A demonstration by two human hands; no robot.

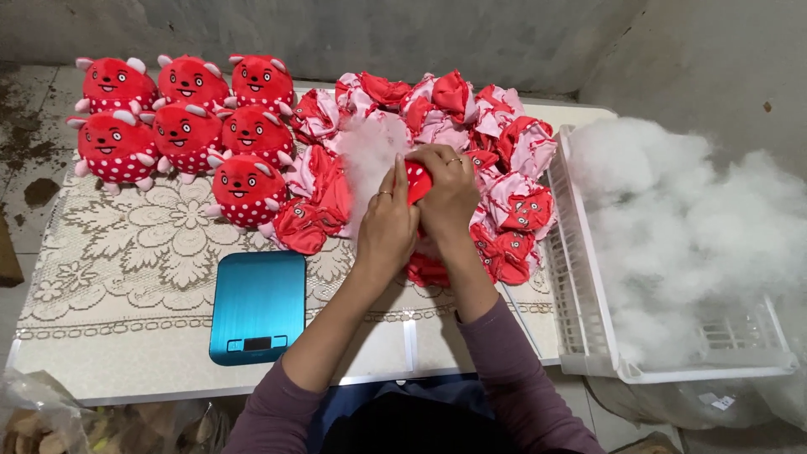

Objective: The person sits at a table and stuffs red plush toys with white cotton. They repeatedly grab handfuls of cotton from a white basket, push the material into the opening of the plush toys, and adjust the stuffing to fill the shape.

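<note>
Nearest: teal kitchen scale (257,308) on the lace tablecloth (126,244), well clear of the work.

Mid-table: left hand (385,225) and right hand (447,192) closed together on a red plush toy skin (418,178), fingers curled tight around it, white stuffing (366,151) bulging at the opening. Seam state hidden by the fingers; possibly strained.

Risks:
- Seam splitting from overpacking.
- Loose fibre snagging on the pile of unstuffed skins (496,160) touching the work.

Right: white crate (580,319) of fibrefill overhanging the edge; prone to tipping if knocked.

Far left: finished red plush toys (181,118).
</note>
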